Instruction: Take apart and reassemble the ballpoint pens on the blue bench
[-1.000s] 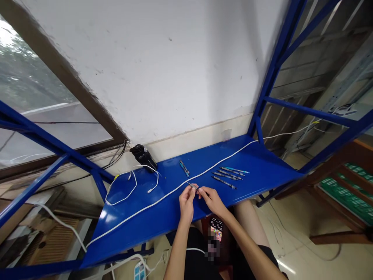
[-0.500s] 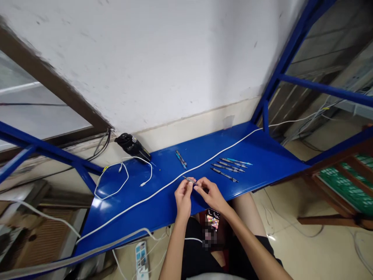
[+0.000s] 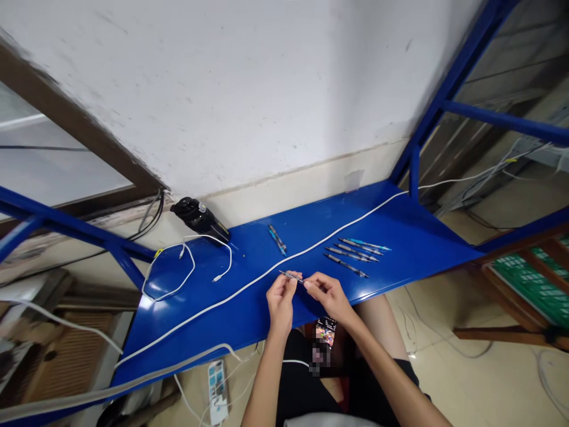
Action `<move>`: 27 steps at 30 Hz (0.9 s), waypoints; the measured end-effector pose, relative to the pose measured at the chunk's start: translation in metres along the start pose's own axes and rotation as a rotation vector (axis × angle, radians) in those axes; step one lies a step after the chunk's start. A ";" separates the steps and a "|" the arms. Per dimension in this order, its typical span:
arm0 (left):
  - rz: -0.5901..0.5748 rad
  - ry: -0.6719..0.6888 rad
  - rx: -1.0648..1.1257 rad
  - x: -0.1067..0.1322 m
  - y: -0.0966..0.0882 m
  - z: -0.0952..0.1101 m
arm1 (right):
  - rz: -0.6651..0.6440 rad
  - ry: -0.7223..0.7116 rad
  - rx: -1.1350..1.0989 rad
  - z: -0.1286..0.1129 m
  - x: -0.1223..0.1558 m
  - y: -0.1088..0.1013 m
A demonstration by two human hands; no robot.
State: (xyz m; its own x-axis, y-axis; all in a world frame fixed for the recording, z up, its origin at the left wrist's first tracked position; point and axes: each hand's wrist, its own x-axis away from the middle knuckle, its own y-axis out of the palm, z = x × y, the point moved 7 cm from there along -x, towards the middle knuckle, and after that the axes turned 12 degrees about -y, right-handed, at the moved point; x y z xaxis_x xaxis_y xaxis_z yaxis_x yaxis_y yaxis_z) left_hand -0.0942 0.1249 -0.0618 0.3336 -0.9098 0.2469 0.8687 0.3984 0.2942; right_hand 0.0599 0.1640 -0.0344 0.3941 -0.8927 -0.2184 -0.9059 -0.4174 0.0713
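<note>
Both of my hands meet over the front part of a blue metal shelf (image 3: 249, 308). My left hand (image 3: 281, 299) pinches one end of a thin pen (image 3: 290, 275), whose tip sticks out to the left. My right hand (image 3: 331, 298) is closed on the pen's other end. Several more pens (image 3: 353, 252) lie in a row on the shelf just to the right of my hands. Two pens (image 3: 277, 238) lie together farther back, near the wall.
A long white cable (image 3: 284, 264) runs diagonally across the shelf. A black device (image 3: 198, 217) with a looped white charging cable (image 3: 178, 270) sits at the back left. A power strip (image 3: 216, 388) lies on the floor below. Blue frame posts (image 3: 440, 95) rise at right.
The view has shifted and tilted down; the shelf now sits higher in the picture. My hands stay together on the pen, with only small finger movement.
</note>
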 end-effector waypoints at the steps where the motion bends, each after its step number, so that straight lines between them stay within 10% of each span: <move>1: -0.021 0.000 -0.013 0.000 0.001 0.000 | 0.004 0.036 -0.056 0.003 0.000 -0.001; 9: -0.116 0.017 -0.129 0.006 0.012 0.005 | 0.356 0.110 -0.583 0.003 0.014 -0.010; 20: -0.191 0.148 -0.180 0.016 0.021 0.026 | 0.556 0.197 -0.707 0.013 0.029 0.011; 27: -0.102 0.176 -0.203 0.044 0.027 0.018 | 0.655 0.038 -0.751 -0.026 0.013 -0.028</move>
State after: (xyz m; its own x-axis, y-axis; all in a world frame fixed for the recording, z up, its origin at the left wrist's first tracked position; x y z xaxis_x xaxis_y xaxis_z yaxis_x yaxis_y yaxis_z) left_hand -0.0628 0.0975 -0.0269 0.2841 -0.9572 0.0561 0.9505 0.2888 0.1143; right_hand 0.0940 0.1597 -0.0139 -0.1319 -0.9846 0.1148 -0.6185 0.1722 0.7667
